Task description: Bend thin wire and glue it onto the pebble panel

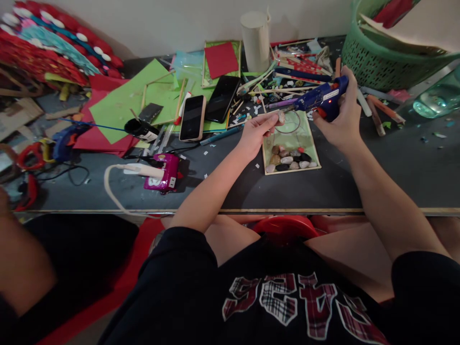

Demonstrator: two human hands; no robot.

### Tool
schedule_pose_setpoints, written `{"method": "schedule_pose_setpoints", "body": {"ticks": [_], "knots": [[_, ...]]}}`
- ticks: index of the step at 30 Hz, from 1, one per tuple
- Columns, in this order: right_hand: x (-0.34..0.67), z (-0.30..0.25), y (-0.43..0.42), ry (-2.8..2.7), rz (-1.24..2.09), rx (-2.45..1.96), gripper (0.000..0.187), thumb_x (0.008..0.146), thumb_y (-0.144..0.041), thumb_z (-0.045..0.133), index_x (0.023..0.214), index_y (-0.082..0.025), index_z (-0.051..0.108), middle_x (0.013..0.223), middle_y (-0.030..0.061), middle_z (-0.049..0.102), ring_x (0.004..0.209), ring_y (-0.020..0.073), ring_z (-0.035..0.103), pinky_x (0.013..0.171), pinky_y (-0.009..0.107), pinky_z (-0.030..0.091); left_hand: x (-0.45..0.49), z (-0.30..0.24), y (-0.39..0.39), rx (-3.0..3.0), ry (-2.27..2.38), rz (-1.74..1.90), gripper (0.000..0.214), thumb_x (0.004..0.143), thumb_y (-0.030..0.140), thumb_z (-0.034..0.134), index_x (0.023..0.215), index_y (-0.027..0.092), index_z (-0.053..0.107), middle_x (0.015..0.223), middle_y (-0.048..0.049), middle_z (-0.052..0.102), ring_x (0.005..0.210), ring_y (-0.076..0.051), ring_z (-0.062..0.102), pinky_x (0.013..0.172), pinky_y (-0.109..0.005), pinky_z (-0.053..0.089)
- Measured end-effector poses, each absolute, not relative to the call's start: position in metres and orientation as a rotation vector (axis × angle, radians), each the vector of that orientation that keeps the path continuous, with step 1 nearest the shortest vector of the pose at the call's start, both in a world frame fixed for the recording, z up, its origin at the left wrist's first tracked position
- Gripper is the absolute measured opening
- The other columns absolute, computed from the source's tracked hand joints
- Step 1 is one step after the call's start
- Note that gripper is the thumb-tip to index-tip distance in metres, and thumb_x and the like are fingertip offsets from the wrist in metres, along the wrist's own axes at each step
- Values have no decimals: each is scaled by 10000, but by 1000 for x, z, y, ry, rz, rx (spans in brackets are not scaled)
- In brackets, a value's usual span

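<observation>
Pinched in the fingers of my left hand is a small pale pebble. My right hand grips a blue glue gun, whose nozzle points left toward the pebble; a small red light shows on its side. Under both hands lies a light green panel with a thin pale frame. A drawn or wire ring shows on its upper part. Brown, black, white and grey pebbles cluster along its near edge.
Two phones lie left of the panel, near a magenta power adapter with a white plug. A white cylinder, scattered sticks and a green basket stand behind. A clear bottle is at right. Another person's arm shows at left.
</observation>
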State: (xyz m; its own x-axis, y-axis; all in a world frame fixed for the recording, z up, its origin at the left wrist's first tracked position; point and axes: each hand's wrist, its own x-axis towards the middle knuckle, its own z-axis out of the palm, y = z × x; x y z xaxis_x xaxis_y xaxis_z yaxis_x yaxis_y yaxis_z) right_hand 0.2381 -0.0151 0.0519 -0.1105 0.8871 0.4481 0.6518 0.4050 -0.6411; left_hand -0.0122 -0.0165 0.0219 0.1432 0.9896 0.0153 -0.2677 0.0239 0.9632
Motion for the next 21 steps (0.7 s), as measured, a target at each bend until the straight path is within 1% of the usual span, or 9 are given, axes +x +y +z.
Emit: {"method": "schedule_pose_setpoints", "body": {"ticks": [2, 5, 9, 12, 13, 17, 21], "knots": [[237, 49, -14, -1816, 310, -1319, 1003, 820, -614, 750, 1614, -340, 201, 1087, 75, 757, 1053, 342, 731, 880, 500, 622, -12, 22, -16, 1068, 904, 1213, 219, 843, 448, 863, 884, 234, 837, 799, 0, 779, 602, -54, 563, 573, -225, 392], [238, 46, -12, -1803, 238, -1272, 1021, 806, -618, 750, 1614, -296, 214, 1013, 66, 740, 1023, 344, 738, 886, 520, 621, -12, 21, -16, 1068, 912, 1214, 227, 836, 462, 864, 899, 245, 841, 824, -5, 790, 622, -67, 576, 584, -228, 405], [239, 45, -11, -1804, 246, -1280, 956, 851, -614, 711, 1618, -337, 213, 1013, 55, 738, 1031, 317, 739, 891, 484, 631, -12, 21, -16, 1071, 908, 1211, 225, 844, 460, 860, 894, 241, 838, 816, -9, 782, 620, -68, 583, 595, -231, 417], [238, 44, -9, -1810, 248, -1225, 979, 818, -601, 739, 1608, -288, 251, 994, 63, 744, 1006, 325, 741, 887, 494, 632, -12, 21, -16, 1067, 891, 1216, 206, 854, 444, 856, 889, 241, 834, 819, -5, 782, 624, -66, 593, 599, -226, 422], [238, 45, -9, -1809, 249, -1210, 989, 806, -607, 747, 1604, -286, 259, 1003, 63, 747, 1001, 326, 742, 885, 498, 633, -12, 21, -16, 1065, 887, 1217, 198, 855, 440, 856, 893, 246, 835, 826, -3, 785, 633, -70, 601, 600, -224, 422], [236, 48, -12, -1783, 281, -1264, 961, 815, -638, 737, 1602, -358, 260, 1031, 54, 760, 1022, 330, 740, 881, 503, 635, -13, 22, -18, 1058, 871, 1213, 170, 857, 423, 855, 904, 260, 841, 836, 0, 790, 645, -78, 602, 598, -221, 412], [234, 55, -17, -1779, 318, -1280, 949, 819, -596, 742, 1602, -365, 258, 1094, 70, 766, 1034, 337, 735, 895, 514, 631, -13, 23, -18, 1063, 831, 1221, 187, 831, 439, 875, 876, 260, 845, 822, 3, 786, 605, -58, 554, 571, -214, 393]]}}
